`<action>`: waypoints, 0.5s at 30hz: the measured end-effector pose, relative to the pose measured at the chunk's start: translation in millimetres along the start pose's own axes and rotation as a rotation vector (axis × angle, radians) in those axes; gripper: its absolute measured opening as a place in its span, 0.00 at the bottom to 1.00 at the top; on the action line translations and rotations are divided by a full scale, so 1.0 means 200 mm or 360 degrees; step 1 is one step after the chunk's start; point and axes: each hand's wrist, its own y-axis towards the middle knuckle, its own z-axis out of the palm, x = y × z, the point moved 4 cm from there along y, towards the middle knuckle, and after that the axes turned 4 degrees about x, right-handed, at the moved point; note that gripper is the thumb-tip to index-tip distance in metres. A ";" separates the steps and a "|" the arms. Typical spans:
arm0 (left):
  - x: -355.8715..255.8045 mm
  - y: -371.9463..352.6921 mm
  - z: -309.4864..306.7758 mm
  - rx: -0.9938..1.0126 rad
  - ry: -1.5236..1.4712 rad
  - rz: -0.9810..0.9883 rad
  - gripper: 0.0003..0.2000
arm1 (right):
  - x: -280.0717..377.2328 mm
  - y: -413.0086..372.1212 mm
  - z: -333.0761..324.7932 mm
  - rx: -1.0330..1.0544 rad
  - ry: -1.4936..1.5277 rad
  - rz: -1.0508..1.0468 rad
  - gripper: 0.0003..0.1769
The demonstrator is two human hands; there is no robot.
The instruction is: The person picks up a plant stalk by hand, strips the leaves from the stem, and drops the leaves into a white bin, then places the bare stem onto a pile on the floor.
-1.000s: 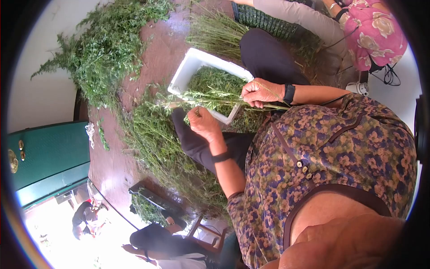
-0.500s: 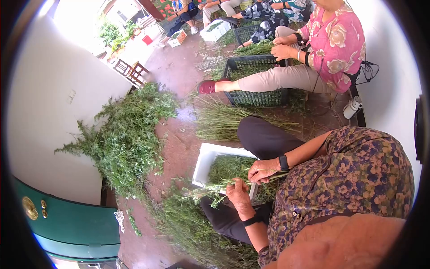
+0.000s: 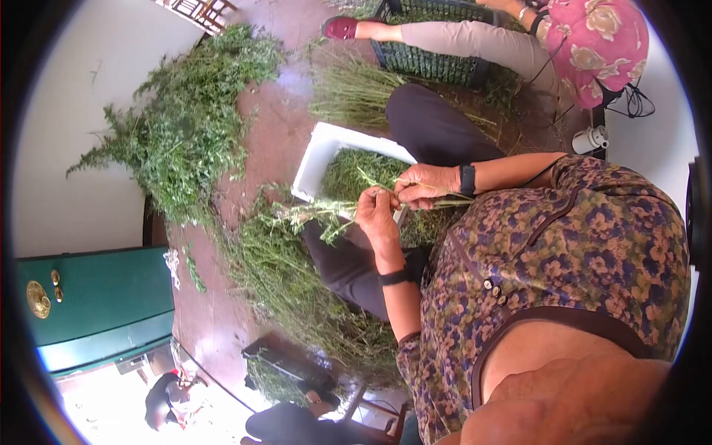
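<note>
A leafy green herb stalk runs between my two hands, its bushy end pointing away from me. My left hand pinches it on the leafy side. Close beside it, fingertips nearly meeting, my right hand is closed around the thin stem part, which trails back toward my shirt. Below the hands, between my legs, stands a white foam box with loose green sprigs in it. My forearms hide its near side. A large heap of uncut stalks lies against my left leg.
Bare stems lie beyond my right knee. A second leafy pile rests by the wall. At right, a co-worker's leg stretches past a black crate. A white cylinder stands by the wall; a green door is at left.
My view has swung, so the scene sits higher and people at the back have left view. A seated person's legs and a dark container appear below. My hands stay on the stalk, closer together.
</note>
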 end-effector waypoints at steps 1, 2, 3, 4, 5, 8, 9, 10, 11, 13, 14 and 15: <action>0.00 0.00 0.00 0.0008 0.0063 0.0063 0.01 | 0.00 0.00 0.00 -0.0005 -0.0015 0.0007 0.11; 0.00 0.01 -0.02 -0.0045 0.0221 0.0089 0.00 | -0.02 0.01 -0.01 0.0003 0.0012 0.0035 0.11; 0.00 0.01 -0.03 -0.0094 0.0376 0.0113 0.00 | -0.03 0.01 -0.01 0.0008 0.0036 0.0063 0.11; 0.00 0.01 -0.03 -0.0138 0.0531 0.0137 0.01 | -0.03 0.02 -0.02 -0.0004 0.0042 0.0051 0.11; 0.03 0.03 -0.06 -0.0176 0.0644 0.0219 0.01 | -0.04 0.02 -0.03 -0.0018 0.0044 0.0038 0.12; 0.07 0.07 -0.13 -0.0512 0.1073 0.0411 0.02 | -0.04 0.02 -0.04 -0.0024 0.0094 0.0026 0.11; 0.00 0.06 -0.16 -0.0650 0.0536 0.0224 0.01 | -0.05 0.01 -0.04 0.0000 0.0095 0.0038 0.12; -0.04 0.08 -0.24 -0.0705 0.0449 0.0272 0.01 | -0.05 0.00 -0.04 0.0022 0.0096 0.0049 0.12; -0.09 0.09 -0.30 -0.0760 0.0361 0.0318 0.02 | -0.05 0.00 -0.04 0.0013 0.0140 0.0044 0.12; -0.13 0.09 -0.30 -0.0525 0.0389 0.0307 0.06 | -0.06 0.01 -0.04 0.0005 0.0225 0.0031 0.13; -0.19 0.08 -0.24 -0.0438 0.0472 0.0224 0.08 | -0.06 0.01 -0.04 0.0024 0.0222 0.0012 0.13; -0.22 0.08 -0.20 -0.0349 0.0554 0.0141 0.10 | -0.06 0.02 -0.04 0.0042 0.0220 -0.0009 0.13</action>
